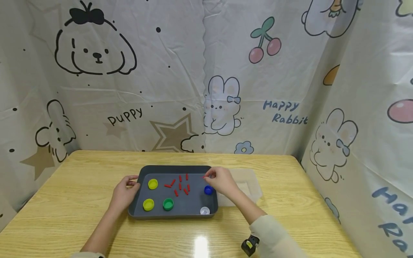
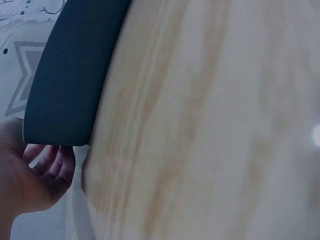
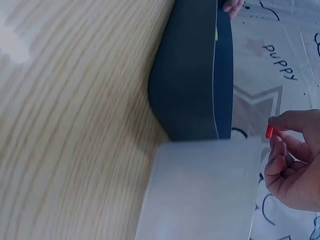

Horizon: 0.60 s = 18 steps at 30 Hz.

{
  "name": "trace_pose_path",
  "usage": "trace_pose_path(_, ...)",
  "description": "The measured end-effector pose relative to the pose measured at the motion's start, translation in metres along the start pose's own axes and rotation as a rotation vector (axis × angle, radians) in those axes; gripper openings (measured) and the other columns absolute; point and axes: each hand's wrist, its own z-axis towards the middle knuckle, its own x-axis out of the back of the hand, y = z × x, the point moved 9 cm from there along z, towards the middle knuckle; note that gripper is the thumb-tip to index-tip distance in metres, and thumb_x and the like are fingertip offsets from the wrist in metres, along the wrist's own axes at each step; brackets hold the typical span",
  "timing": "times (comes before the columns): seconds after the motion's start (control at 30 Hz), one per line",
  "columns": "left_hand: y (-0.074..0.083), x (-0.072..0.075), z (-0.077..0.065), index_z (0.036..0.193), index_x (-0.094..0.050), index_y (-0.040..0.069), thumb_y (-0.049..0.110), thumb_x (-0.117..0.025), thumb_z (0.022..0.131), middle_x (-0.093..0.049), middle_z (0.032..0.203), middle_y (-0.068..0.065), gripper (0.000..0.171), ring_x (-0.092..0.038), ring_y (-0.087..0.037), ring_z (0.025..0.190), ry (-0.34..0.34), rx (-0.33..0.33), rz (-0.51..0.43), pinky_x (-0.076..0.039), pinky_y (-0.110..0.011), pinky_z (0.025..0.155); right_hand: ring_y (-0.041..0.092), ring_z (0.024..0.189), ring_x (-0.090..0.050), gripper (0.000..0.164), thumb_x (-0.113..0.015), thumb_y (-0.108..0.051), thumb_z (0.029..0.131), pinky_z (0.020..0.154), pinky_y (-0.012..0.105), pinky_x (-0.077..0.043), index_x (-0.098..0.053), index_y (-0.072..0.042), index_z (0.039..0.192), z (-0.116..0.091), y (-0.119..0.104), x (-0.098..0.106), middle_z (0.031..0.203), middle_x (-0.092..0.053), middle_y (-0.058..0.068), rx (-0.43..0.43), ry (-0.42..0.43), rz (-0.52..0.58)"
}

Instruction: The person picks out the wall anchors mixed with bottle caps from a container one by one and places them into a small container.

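Observation:
A dark grey tray (image 1: 190, 211) lies on the table, its left edge gripped by my left hand (image 1: 125, 191). In the left wrist view, the fingers (image 2: 61, 172) curl against the end wall and the thumb reaches over the rim. Above the tray's right side, my right hand (image 1: 222, 181) pinches a small red stick (image 3: 269, 131) between thumb and forefinger. Several similar red sticks (image 1: 180, 186) lie scattered mid-tray. Round caps sit around them: two yellow caps (image 1: 153, 184) at left, a green cap (image 1: 168, 204), a blue cap (image 1: 208, 190) under the right hand, and a clear cap (image 1: 204, 210).
A translucent plastic box (image 1: 255, 182) stands against the tray's right end, partly hidden by my right hand and forearm. The wooden table (image 1: 93, 168) backs onto a printed cloth (image 1: 174, 89). A small black device (image 1: 250, 245) sits at my right wrist.

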Motion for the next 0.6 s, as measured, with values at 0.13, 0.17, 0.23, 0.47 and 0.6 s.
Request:
trace_pose_path(0.13, -0.002, -0.002, -0.001, 0.131, -0.047, 0.002, 0.019, -0.048, 0.094, -0.053, 0.115, -0.021, 0.041, -0.057, -0.029, 0.096, 0.001, 0.008, -0.018, -0.044, -0.027, 0.071, 0.010, 0.054, -0.041, 0.006, -0.068, -0.014, 0.082, 0.049, 0.022, -0.034, -0.071, -0.008, 0.082, 0.001, 0.011, 0.010, 0.061, -0.049, -0.003, -0.027, 0.033, -0.016)
trace_pose_path(0.17, -0.002, -0.002, -0.001, 0.131, -0.046, 0.002, 0.019, -0.048, 0.094, -0.053, 0.115, -0.021, 0.041, -0.057, -0.029, 0.097, 0.001, 0.013, -0.020, -0.044, -0.027, 0.072, 0.010, 0.054, -0.041, 0.006, -0.068, -0.014, 0.081, 0.049, 0.022, -0.034, -0.071, -0.008, 0.081, 0.001, 0.014, 0.013, 0.061, -0.049, -0.003, -0.030, 0.044, -0.021)
trace_pose_path(0.23, -0.003, -0.002, -0.002, 0.132, -0.046, 0.002, 0.020, -0.047, 0.095, -0.052, 0.116, -0.021, 0.041, -0.057, -0.029, 0.099, 0.000, 0.021, -0.024, -0.044, -0.027, 0.072, 0.010, 0.054, -0.041, 0.006, -0.069, -0.014, 0.080, 0.049, 0.023, -0.034, -0.070, -0.008, 0.080, 0.002, 0.019, 0.017, 0.061, -0.049, -0.003, -0.039, 0.061, -0.025)
trace_pose_path(0.47, -0.003, -0.003, -0.003, 0.132, -0.046, 0.002, 0.017, -0.047, 0.094, -0.052, 0.116, -0.021, 0.040, -0.057, -0.028, 0.096, 0.016, 0.022, -0.021, -0.043, -0.025, 0.070, 0.010, 0.054, -0.041, 0.007, -0.069, -0.013, 0.080, 0.051, 0.023, -0.034, -0.070, -0.007, 0.078, 0.002, 0.041, 0.026, 0.060, -0.049, -0.002, -0.082, 0.085, -0.042)
trace_pose_path(0.6, -0.002, -0.003, -0.002, 0.131, -0.047, 0.002, 0.016, -0.048, 0.094, -0.053, 0.114, -0.021, 0.039, -0.058, -0.028, 0.095, 0.027, 0.015, -0.020, -0.043, -0.025, 0.069, 0.011, 0.053, -0.041, 0.006, -0.069, -0.013, 0.080, 0.050, 0.023, -0.034, -0.070, -0.007, 0.078, 0.002, 0.054, 0.027, 0.060, -0.049, -0.001, -0.123, 0.065, -0.034)
